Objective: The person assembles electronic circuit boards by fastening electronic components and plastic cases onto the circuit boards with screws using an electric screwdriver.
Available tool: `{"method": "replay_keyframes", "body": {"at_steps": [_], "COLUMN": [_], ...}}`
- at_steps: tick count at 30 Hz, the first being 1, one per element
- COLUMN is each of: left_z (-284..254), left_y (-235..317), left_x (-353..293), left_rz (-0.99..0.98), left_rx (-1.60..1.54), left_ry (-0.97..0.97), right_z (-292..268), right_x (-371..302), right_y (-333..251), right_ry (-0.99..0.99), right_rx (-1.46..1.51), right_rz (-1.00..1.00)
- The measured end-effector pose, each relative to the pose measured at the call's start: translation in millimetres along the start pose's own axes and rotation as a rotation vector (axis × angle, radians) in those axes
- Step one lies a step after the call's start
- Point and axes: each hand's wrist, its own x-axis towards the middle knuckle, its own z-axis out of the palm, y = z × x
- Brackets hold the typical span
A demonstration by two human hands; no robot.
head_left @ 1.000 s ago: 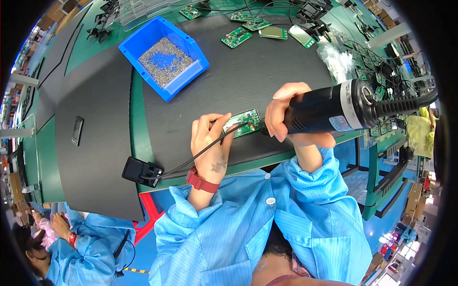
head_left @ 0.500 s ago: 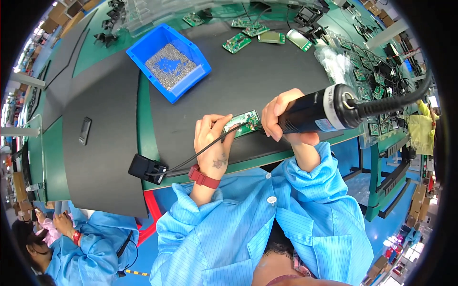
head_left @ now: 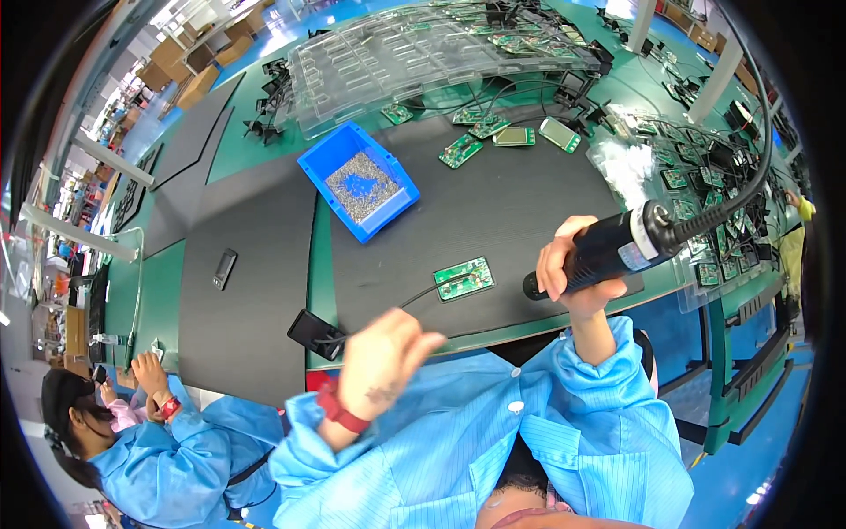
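My right hand (head_left: 577, 264) is wrapped round a black electric screwdriver (head_left: 608, 251), raised above the front of the mat and tilted with its nose down to the left. Left of its nose, a green circuit board (head_left: 476, 275) lies flat on the black mat. A black cable (head_left: 421, 296) runs from the board toward a black plug-like box (head_left: 314, 333) at the table's front edge. My left hand (head_left: 388, 354) is beside that box, off the board, with the thumb pointing right. Motion smears it, and its fingers are partly turned away.
A blue bin (head_left: 398, 208) of small metal screws stands on the mat. Several boards (head_left: 461, 152) lie behind it, near clear plastic trays (head_left: 352, 84). More boards with cables (head_left: 705, 229) crowd the right. A small dark device (head_left: 226, 269) lies left; a co-worker (head_left: 167, 450) sits at lower left.
My left hand has let go of the circuit board and moved toward me. The screwdriver has lifted away from the board to the right. The whole view has shifted.
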Motion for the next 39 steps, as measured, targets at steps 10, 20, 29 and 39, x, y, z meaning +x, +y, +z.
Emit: {"method": "replay_keyframes", "body": {"at_steps": [10,20,29,39], "left_z": [-30.3,-8.6,-12.0,-41.4], "left_y": [-101.0,-130.3,-122.7,-48.5], "left_x": [135.7,175.6,166.1,107.1], "left_rz": [0.104,-0.198,-0.094,0.030], "left_rx": [0.319,0.352,0.374,-0.188], "left_ry": [0.113,-0.092,0.056,0.236], "right_z": [5.2,-1.6,0.4,0.8], "right_x": [-20.6,-28.5,-30.3,-28.1], "right_y": [-11.2,-15.3,-9.1,-21.5], "right_ry": [-0.018,0.007,0.051,-0.012], "right_rx": [-0.058,-0.020,0.125,0.003], "right_rz": [0.053,0.068,0.125,0.053]}}
